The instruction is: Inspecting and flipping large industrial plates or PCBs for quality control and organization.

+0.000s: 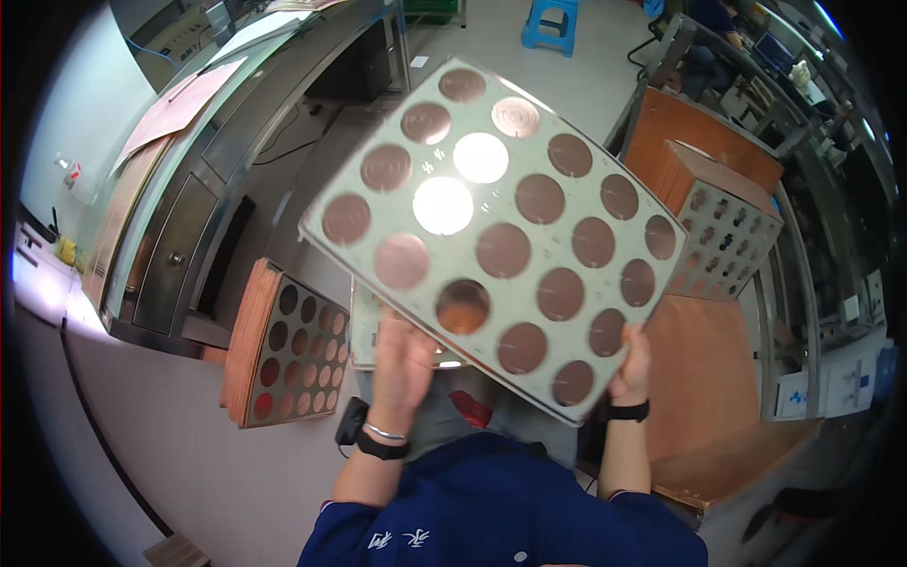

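– Where do we find the panel?
– We have the pale green panel (493,234) right in front of us, raised above the lap and turned on a slant, one corner toward the far floor and another toward our right forearm. On its face we count twenty copper-coloured discs (539,198), four rows of five, and two near the middle glare white under the light.

– How do we have the right hand?
– Our right hand (631,364) is clasping the panel at its right-hand edge near the lower corner, the thumb showing at the rim. A black wristband (629,412) sits just below.

– And the left?
– Our left hand (404,359) is at the near edge, its fingers running up behind the panel. They are blurred and partly hidden, so we cannot tell whether they grip it or only support it.

– What do we see underneath?
– Part of a pale, metal-edged object (363,326) shows beside the left hand, mostly covered by the panel.

– And around us?
– To our left, a stack of disc-patterned panels (288,350) stands tilted on the floor, near the metal workbench (161,250). To our right we have another stack with a dotted face (726,236), next to an orange-brown board (704,364). Farther off stands a blue stool (550,26).
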